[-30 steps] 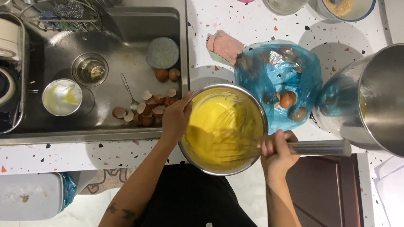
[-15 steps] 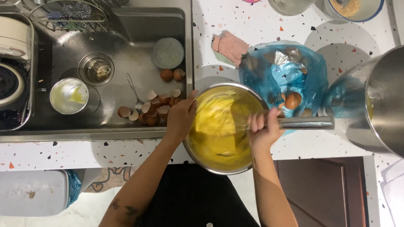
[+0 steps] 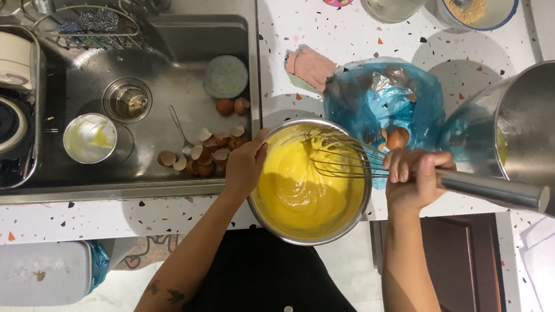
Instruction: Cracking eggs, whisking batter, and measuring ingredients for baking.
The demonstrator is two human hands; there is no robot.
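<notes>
Steel bowl (image 3: 344, 232) of yellow batter sits just right of the sink (image 3: 167, 39); your left hand (image 3: 245, 163) clasps its rim to steady it, your right hand (image 3: 413, 178) grips the whisk (image 3: 489, 189).

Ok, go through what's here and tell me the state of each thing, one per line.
Left hand: gripping the mixing bowl's rim.
Right hand: closed on the whisk handle.
Mixing bowl: holds smooth yellow batter.
Whisk: wires in the batter.
Eggshells: cracked, in the sink.
Blue bag: open.
</notes>
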